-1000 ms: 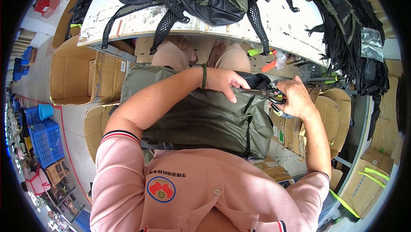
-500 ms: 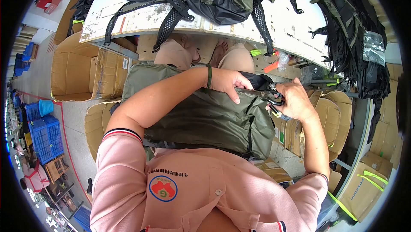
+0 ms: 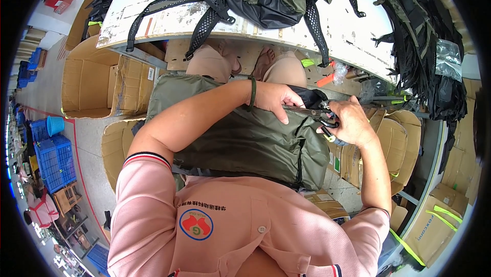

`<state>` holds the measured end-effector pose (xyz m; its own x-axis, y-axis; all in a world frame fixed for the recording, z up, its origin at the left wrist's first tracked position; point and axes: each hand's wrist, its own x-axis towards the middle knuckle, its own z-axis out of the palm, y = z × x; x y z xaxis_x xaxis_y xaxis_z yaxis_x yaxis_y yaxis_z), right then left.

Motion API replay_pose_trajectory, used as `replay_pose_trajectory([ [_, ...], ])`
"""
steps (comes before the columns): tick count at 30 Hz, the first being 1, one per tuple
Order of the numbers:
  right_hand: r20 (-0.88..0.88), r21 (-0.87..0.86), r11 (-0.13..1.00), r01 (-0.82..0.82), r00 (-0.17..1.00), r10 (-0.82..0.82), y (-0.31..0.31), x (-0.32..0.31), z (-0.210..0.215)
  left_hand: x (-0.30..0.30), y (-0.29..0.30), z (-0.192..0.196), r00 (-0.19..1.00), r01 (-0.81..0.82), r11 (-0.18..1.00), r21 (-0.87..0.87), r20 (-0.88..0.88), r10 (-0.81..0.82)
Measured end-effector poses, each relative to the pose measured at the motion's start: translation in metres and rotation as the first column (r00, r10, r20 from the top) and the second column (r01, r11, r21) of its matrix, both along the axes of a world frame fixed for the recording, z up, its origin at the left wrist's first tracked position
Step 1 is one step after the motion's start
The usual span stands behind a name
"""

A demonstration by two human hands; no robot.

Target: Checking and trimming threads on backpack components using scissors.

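Olive bag [image 3: 245,134] lies across lap. Left hand [image 3: 276,100] pinches its top edge; right hand [image 3: 353,123] grips scissors [image 3: 314,112], blades beside left fingertips. Likely risk: nicked finger or cut fabric if bag slides.

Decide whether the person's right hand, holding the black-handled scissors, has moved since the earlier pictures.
No, hardly. The right hand keeps its place at the right edge of the olive green fabric bag, just below the white table edge.
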<state>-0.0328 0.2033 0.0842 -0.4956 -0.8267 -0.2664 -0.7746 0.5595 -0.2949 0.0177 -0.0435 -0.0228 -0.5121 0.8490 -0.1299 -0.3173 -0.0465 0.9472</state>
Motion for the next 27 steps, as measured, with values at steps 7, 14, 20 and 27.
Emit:
replay_pose_trajectory([
  [7,0.022,0.078,0.997,0.028,0.999,-0.030,0.006,0.000,-0.007,0.000,0.002,-0.001,0.999,0.001,1.000,0.014,0.052,-0.001],
  [14,0.022,-0.035,0.999,0.036,0.999,-0.035,0.009,-0.003,-0.004,-0.001,0.001,0.001,0.999,0.009,1.000,-0.004,0.033,-0.009],
  [20,-0.034,0.003,1.000,0.003,0.999,-0.003,0.013,-0.006,-0.001,-0.001,0.001,-0.003,0.999,-0.006,1.000,-0.005,0.050,0.006],
  [27,-0.029,0.017,1.000,0.023,0.999,-0.022,0.013,-0.005,0.003,0.001,-0.001,-0.001,0.994,-0.002,1.000,-0.021,0.107,0.004],
])
